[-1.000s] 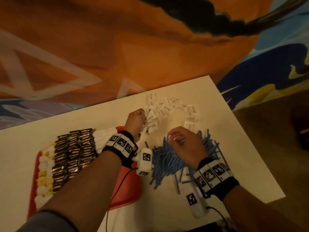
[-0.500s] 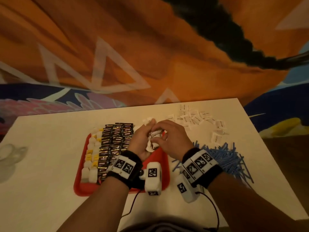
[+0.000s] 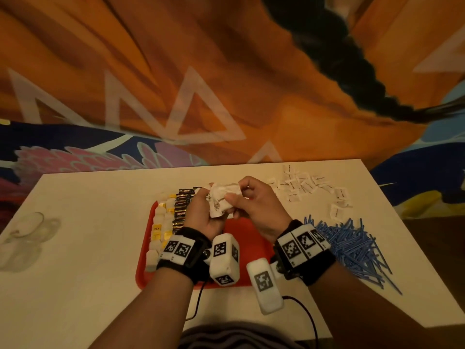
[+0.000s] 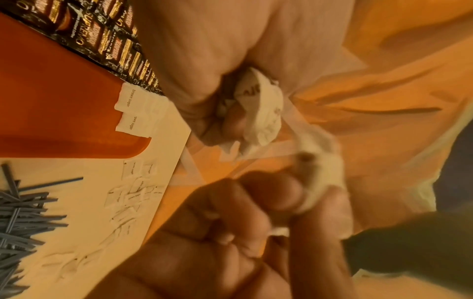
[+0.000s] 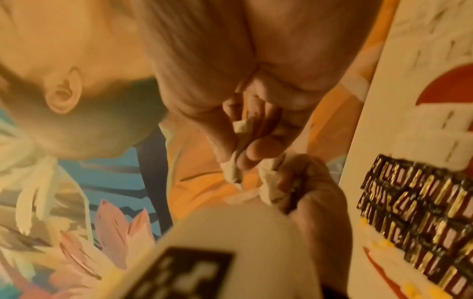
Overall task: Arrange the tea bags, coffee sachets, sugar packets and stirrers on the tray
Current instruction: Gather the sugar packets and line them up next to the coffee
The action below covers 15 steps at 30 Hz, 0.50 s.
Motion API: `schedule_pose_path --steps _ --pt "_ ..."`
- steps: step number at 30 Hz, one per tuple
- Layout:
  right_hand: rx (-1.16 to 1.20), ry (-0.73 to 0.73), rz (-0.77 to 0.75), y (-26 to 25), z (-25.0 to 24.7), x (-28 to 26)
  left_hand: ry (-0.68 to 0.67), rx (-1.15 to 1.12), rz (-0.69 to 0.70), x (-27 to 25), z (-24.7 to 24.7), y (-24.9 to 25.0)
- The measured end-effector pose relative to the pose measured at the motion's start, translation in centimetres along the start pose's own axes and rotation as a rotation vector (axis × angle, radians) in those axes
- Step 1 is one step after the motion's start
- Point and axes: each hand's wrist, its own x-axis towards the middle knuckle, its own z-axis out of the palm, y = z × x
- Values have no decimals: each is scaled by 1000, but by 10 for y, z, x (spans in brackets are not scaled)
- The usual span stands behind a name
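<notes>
Now that both hands have come off the table, left hand (image 3: 201,212) and right hand (image 3: 254,210) together clamp a bunch of white paper sugar packets (image 3: 222,199) above the red plastic tray (image 3: 247,229), at twelve o'clock of its bare half, ready for laying down.

**Occluded, cropped and unresolved regions**

Head view: both hands cover the red tray (image 3: 251,238) middle and part of the coffee sachets (image 3: 181,210); the count of sugar packets (image 3: 222,200) bunched between the left hand (image 3: 201,217) and right hand (image 3: 256,210) cannot be told. Loose packets (image 3: 302,185) bear print too small to read. Right wrist view: motion-blurred; sachet lettering (image 5: 414,202) illegible. Left wrist view: stirrers (image 4: 18,218) cut off by the left edge.
</notes>
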Motion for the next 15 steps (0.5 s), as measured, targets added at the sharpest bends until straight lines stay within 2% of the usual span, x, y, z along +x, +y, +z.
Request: schedule_pose_path --steps 2,4,6,7,11,15 --pt "44 -55 0 -5 9 -2 -6 19 -11 -4 0 3" --pt "-161 -4 -33 -2 17 1 -8 5 -10 -6 0 4" --pt "-422 102 -84 3 21 4 -26 -87 -3 -11 0 3" --pt "-477 141 -91 4 22 5 -37 -142 -5 -12 0 4" --pt "-506 198 -83 5 19 9 -114 -234 -36 -17 7 1" --pt "-596 170 -115 2 10 12 -142 -130 -92 -12 17 -6"
